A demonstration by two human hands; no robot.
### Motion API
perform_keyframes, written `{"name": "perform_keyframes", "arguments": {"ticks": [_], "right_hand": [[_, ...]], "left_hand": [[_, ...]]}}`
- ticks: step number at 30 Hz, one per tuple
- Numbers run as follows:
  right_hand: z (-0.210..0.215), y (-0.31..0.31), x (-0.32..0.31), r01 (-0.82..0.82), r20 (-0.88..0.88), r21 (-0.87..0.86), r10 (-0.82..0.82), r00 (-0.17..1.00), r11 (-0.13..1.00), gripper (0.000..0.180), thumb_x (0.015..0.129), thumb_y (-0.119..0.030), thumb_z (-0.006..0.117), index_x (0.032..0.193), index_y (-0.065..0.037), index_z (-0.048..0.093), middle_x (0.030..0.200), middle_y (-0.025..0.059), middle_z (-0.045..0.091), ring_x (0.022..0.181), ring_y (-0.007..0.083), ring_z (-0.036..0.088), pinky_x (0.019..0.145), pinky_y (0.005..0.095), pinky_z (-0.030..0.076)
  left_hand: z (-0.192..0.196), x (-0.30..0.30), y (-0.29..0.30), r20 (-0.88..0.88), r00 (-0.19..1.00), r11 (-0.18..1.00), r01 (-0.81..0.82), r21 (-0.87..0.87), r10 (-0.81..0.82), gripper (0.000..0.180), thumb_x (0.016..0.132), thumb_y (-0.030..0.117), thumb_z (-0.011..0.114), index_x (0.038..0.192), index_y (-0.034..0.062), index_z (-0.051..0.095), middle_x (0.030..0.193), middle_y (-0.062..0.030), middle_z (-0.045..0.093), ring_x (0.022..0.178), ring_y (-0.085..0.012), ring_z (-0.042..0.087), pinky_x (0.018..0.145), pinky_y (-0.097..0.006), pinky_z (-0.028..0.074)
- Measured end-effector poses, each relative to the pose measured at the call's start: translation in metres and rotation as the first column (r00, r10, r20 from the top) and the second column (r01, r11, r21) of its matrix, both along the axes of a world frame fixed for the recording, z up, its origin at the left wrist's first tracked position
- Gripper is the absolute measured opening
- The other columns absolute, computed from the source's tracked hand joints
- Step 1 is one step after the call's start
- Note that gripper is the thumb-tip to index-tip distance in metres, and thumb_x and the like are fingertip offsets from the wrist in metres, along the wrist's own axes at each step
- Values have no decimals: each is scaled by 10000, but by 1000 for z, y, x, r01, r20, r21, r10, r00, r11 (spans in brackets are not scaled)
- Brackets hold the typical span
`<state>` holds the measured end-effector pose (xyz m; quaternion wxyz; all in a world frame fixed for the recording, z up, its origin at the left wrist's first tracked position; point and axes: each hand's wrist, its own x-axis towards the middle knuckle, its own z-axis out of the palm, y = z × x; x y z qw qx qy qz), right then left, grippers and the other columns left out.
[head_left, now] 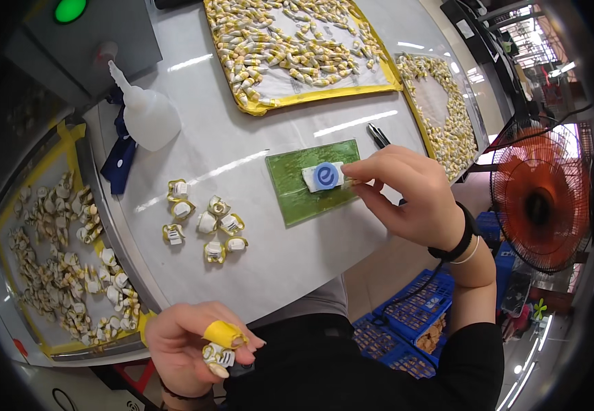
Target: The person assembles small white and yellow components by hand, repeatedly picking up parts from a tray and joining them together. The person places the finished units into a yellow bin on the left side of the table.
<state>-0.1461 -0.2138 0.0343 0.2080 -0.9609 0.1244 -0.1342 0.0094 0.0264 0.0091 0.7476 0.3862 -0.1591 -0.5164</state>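
At the lower left, my left hand (184,342) is closed round small pieces: a yellow ring-like piece (224,334) and a white piece with a dark-printed label (217,356) below it. My right hand (413,195) pinches with thumb and forefinger at the right end of a white pad (312,179). A round blue disc (325,176) sits on that pad, which lies on a green rectangular plate (290,195). What the right fingertips grip is hidden. Left of the plate, several small white pieces with yellow edges (230,223) lie loose on the table.
Yellow-edged trays of small yellow-and-white pieces stand at the back (269,104), right (423,130) and left (71,351). A white squeeze bottle (152,120) stands near a grey machine (129,41). Black tweezers or a pen (378,135) lies behind the plate. An orange fan (540,198) and blue crates (416,301) are at right.
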Motion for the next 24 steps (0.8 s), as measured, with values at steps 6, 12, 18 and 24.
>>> {"name": "perform_keyframes", "arguments": {"ticks": [6, 12, 18, 24], "right_hand": [[-9, -1, 0, -133, -4, -290, 137, 991, 948, 237, 681, 3, 623, 918, 5, 617, 773, 85, 611, 702, 218, 595, 606, 301, 508], [-11, 1, -2, -185, -63, -350, 174, 983, 918, 253, 655, -18, 619, 906, 11, 612, 812, 84, 607, 722, 210, 588, 612, 282, 506], [-6, 2, 3, -208, -96, -331, 186, 978, 921, 223, 657, -24, 614, 878, 5, 601, 797, 73, 595, 737, 207, 578, 616, 288, 501], [-3, -2, 9, -164, -148, -197, 136, 980, 967, 206, 660, 0, 601, 865, -22, 601, 785, 61, 589, 742, 233, 572, 666, 310, 495]], "left_hand": [[3, -4, -1, 131, 987, 994, -104, 41, 97, 432, 771, 362, 729, 841, -1, 505, 635, -94, 598, 624, -190, 568, 543, -342, 556], [1, -2, 2, 163, 982, 995, -104, 13, 100, 476, 704, 391, 761, 816, -41, 595, 728, -135, 652, 665, -229, 632, 619, -372, 562], [-4, -2, 3, 214, 966, 990, -141, -21, 143, 453, 705, 369, 772, 837, -29, 598, 733, -115, 658, 677, -229, 637, 627, -358, 559], [-5, -3, 2, 279, 942, 982, -184, -45, 189, 437, 702, 353, 781, 847, -19, 603, 746, -105, 662, 676, -230, 639, 625, -360, 558]]}}
